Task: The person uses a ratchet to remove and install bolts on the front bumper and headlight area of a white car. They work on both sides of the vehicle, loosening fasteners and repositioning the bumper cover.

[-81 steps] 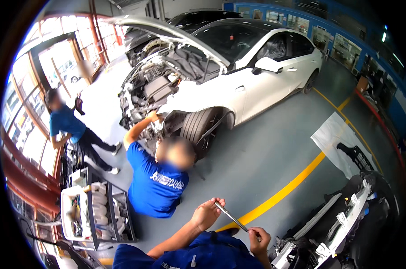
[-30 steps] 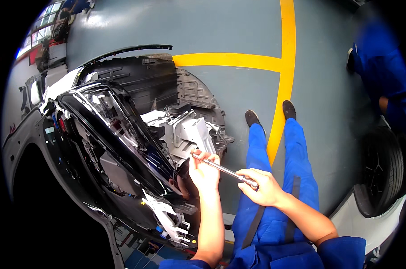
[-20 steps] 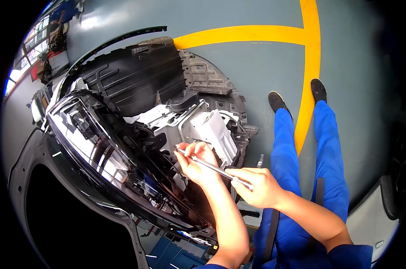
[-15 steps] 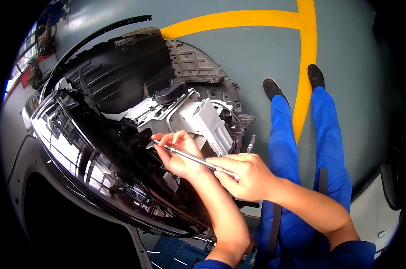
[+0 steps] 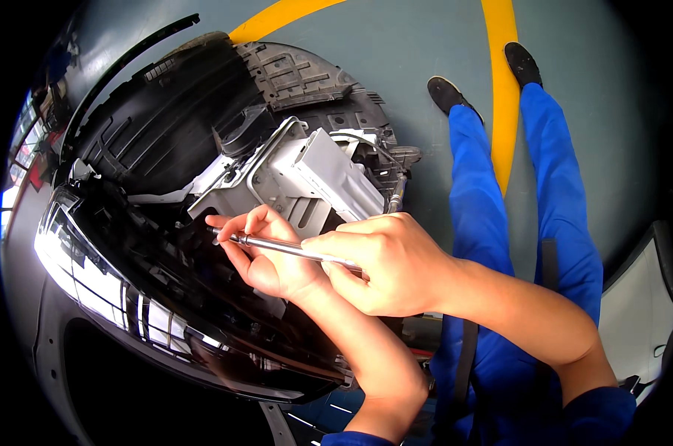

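The right hand (image 5: pixel 400 260) grasps the slim chrome wrench (image 5: pixel 284 246); the left hand (image 5: pixel 270 264) pinches its ten-o'clock end. I'd keep that pinch light, hands aligned.

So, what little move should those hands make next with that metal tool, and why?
Perhaps the left hand should steady the silver tool near its tip: that end points toward the dark car parts, and the left fingers are already around it, while the right hand grips the other end.
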`<state>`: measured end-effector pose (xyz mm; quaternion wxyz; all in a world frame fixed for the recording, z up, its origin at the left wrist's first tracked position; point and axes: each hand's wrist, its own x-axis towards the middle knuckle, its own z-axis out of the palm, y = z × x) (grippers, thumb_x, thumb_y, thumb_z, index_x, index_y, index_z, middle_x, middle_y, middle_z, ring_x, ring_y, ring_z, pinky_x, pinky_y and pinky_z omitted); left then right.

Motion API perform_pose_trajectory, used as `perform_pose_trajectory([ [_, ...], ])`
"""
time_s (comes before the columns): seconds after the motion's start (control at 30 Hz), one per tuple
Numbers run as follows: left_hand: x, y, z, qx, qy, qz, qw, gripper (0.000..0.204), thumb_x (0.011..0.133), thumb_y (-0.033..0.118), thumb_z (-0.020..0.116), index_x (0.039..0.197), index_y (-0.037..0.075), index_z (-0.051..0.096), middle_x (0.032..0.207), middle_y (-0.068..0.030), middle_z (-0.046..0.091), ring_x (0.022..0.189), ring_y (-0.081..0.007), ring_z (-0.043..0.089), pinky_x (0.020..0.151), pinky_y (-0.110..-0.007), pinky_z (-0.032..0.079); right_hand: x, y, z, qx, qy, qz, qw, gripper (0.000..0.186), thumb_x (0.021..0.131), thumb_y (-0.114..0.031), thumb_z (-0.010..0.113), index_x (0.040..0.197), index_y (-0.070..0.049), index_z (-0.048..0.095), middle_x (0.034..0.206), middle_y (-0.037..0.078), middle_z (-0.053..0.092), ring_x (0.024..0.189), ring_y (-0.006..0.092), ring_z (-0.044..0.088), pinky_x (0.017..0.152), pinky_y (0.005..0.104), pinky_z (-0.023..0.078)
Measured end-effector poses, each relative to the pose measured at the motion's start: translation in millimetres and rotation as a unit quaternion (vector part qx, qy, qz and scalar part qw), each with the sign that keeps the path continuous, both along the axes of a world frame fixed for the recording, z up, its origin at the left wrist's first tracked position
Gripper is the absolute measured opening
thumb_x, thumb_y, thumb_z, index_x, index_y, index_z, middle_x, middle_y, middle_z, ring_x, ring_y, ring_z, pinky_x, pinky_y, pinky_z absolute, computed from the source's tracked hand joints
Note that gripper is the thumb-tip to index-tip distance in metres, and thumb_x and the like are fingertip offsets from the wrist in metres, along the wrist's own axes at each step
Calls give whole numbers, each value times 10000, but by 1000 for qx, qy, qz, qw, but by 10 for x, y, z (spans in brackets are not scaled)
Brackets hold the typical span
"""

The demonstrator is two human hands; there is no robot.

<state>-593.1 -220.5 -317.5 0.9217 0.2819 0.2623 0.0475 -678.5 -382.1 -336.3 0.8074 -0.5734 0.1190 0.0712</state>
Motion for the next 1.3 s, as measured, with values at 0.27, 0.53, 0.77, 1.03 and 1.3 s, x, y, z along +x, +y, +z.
perform_pose_trajectory([
  [0.27,-85,-41,-49,15,25,-35,999,354,1032,104,573,1378,34,556,1078,-36,720,951,-87,653,787,-296,386,-6,-111,-182,4,19,-11,1000,128,854,-160,630,801,-56,684,665,122,674,619,340,688,561,453,546],
  [0.53,-10,61,-87,68,40,-78,994,342,1051,127,549,1378,28,555,1044,-41,717,964,-102,647,816,-310,406,41,-103,-378,14,3,8,1000,157,841,-131,660,960,-84,750,716,101,699,610,311,684,538,415,535],
  [0.77,54,98,-39,113,37,-85,989,334,1057,134,548,1375,32,559,1058,-61,721,947,-114,657,809,-309,425,119,-38,-396,27,-4,-9,1000,135,866,-162,631,869,-59,718,674,118,681,596,334,685,545,446,541],
  [1.03,52,120,-2,178,35,-76,980,393,1056,119,546,1433,16,499,1345,-57,665,995,-118,680,801,-310,447,113,30,-390,48,9,-17,999,128,880,-152,626,916,-74,721,713,119,696,626,331,690,561,450,538],
  [1.3,98,185,21,116,40,-78,989,391,1031,17,548,1409,-47,471,1257,-150,639,947,-174,629,769,-268,522,37,170,-448,60,28,15,998,192,858,-126,693,1041,-86,733,851,113,747,744,321,723,661,430,575],
])
